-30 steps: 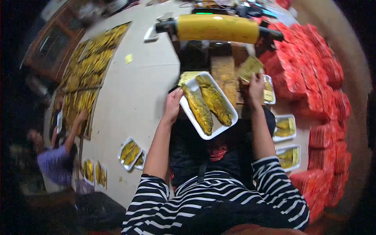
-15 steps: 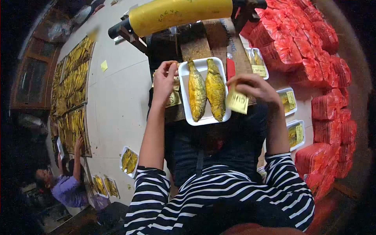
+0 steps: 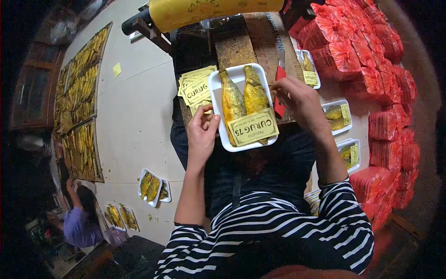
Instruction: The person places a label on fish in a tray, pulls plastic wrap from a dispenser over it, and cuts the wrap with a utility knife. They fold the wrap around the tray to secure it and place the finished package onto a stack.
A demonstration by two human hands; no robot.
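Observation:
A white tray (image 3: 215, 100) holding two yellowish fish (image 3: 232, 100) lies in front of me, with a yellow printed label (image 3: 253, 127) across their lower ends. My left hand (image 3: 203, 132) grips the tray's left edge with curled fingers. To the tray's right, my right hand (image 3: 297, 97) hovers over a red-handled knife (image 3: 280, 104), its fingers curved and apart with nothing visible between them. A pile of similar labels (image 3: 196, 89) sits left of the tray on the wooden board (image 3: 232, 49).
A yellow roll (image 3: 213, 11) spans the board's far end. Packed fish trays (image 3: 347, 122) and stacked red bags (image 3: 344, 56) are on the right. On the left are racks of fish (image 3: 83, 144), more fish trays (image 3: 149, 187) on the floor and another person (image 3: 81, 225).
The label from my right hand now lies on the fish. My left hand has moved down the tray's edge, uncovering the label pile. My right hand has let go, and the knife shows more.

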